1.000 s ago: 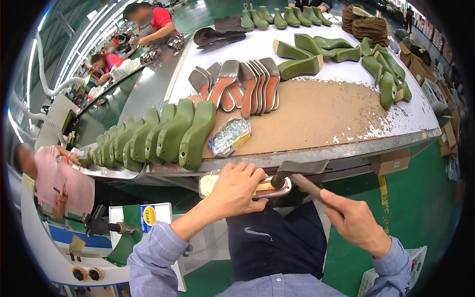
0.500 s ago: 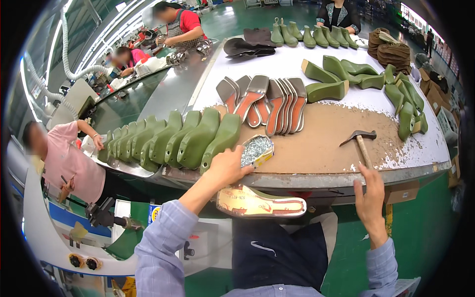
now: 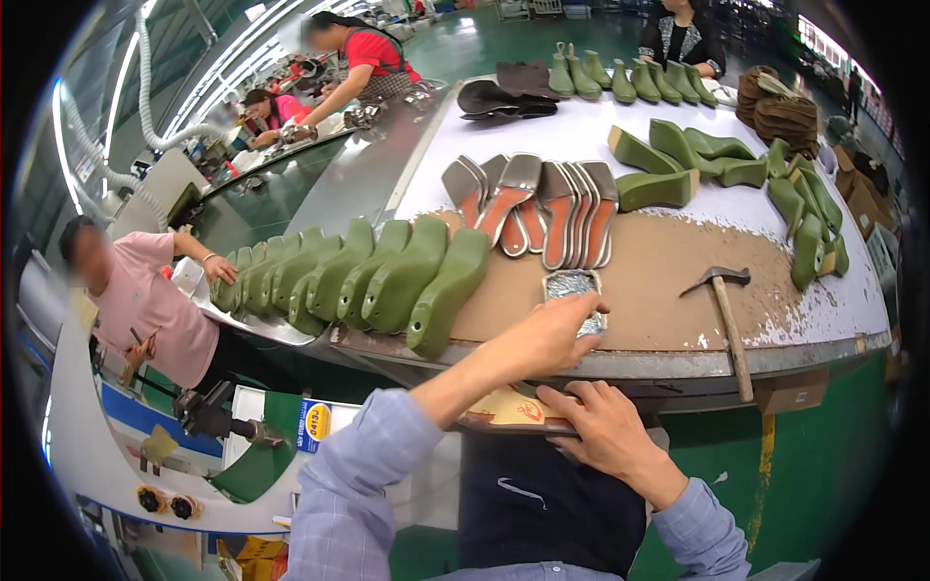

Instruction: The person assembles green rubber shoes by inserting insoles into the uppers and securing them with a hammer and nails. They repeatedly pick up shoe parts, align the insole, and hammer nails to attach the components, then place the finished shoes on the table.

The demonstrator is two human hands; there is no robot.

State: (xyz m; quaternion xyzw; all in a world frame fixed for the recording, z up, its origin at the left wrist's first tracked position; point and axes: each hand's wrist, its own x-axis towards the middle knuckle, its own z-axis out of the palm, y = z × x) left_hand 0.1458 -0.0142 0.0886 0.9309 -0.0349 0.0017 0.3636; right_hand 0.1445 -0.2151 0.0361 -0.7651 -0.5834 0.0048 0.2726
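We have both hands at the near edge of the table, close together but not touching. Our left hand reaches over a small open box of silvery bits, the fingers bent down at its right side – we cannot tell whether they pinch anything. Our right hand is clamped on the right end of a shoe form, which lies sole up just below the table edge, above our dark apron; the pale sole bears a red mark, and our left forearm hides part of it. To the right lies a hammer, its wooden handle sticking out past the edge. Grey and orange insoles lie beyond the box, and green shoe forms stand in a row to the left – a person in pink has a hand at its far end
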